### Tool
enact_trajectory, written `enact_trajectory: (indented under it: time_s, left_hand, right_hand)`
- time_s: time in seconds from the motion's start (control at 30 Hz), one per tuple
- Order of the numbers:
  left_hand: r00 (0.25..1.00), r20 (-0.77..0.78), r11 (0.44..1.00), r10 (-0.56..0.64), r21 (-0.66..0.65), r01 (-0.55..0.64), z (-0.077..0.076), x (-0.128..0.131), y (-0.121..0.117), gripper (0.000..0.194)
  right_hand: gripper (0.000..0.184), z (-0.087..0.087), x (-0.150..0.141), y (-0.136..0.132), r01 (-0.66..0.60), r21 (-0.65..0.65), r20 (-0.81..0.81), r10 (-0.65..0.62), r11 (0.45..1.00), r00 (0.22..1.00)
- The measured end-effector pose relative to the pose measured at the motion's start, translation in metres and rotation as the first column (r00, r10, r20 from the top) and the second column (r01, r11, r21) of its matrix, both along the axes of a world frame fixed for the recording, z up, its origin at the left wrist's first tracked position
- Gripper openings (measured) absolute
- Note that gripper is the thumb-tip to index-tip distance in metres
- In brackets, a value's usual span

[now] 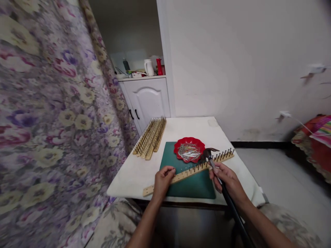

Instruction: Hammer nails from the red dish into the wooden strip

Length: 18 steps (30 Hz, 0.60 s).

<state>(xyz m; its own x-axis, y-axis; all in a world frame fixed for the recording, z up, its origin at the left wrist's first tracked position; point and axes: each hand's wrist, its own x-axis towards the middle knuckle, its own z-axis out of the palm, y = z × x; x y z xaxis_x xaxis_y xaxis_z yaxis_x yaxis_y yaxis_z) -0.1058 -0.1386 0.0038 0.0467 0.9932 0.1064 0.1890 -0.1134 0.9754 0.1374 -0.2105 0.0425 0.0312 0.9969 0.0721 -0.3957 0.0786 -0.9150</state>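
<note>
A long wooden strip [181, 175] studded with a row of nails lies slantwise across a green cutting mat [192, 186] on a small white table [134, 172]. My left hand [162, 179] is closed on the strip near its bare left part, pressing it down. My right hand [227, 179] grips the black handle of a claw hammer [210, 154], whose head hovers over the strip's middle beside a red scalloped dish [190, 142] holding loose silver nails.
Several more nailed wooden strips [151, 136] lie stacked at the table's back left. A flowered curtain [51, 120] hangs at the left. A white cabinet [147, 98] with bottles stands behind. White wall and grey floor are at the right.
</note>
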Motion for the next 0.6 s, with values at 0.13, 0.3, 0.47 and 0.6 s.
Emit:
enact_trajectory:
  time_s: [0.13, 0.3, 0.47, 0.6]
  left_hand:
    - [0.986, -0.168, 0.997, -0.012, 0.078, 0.025, -0.006, 0.011, -0.012, 0.020]
    - [0.960, -0.278, 0.984, -0.037, 0.158, 0.084, -0.008, 0.016, -0.008, 0.018]
    - [0.936, -0.349, 0.968, -0.045, 0.215, 0.126, -0.011, 0.017, -0.007, 0.018]
    - [0.930, -0.366, 0.967, -0.039, 0.220, 0.127, -0.011, 0.019, -0.007, 0.019]
  right_hand:
    - [0.033, -0.008, -0.010, -0.032, 0.009, -0.050, -0.003, -0.009, 0.999, 1.000]
    - [0.032, -0.022, -0.034, -0.060, 0.049, -0.083, 0.026, -0.047, 0.995, 0.999]
    - [0.033, -0.030, -0.049, -0.064, 0.037, -0.108, 0.043, -0.033, 0.993, 0.999]
    - [0.032, -0.030, -0.052, -0.062, 0.049, -0.118, 0.053, -0.043, 0.992, 0.998]
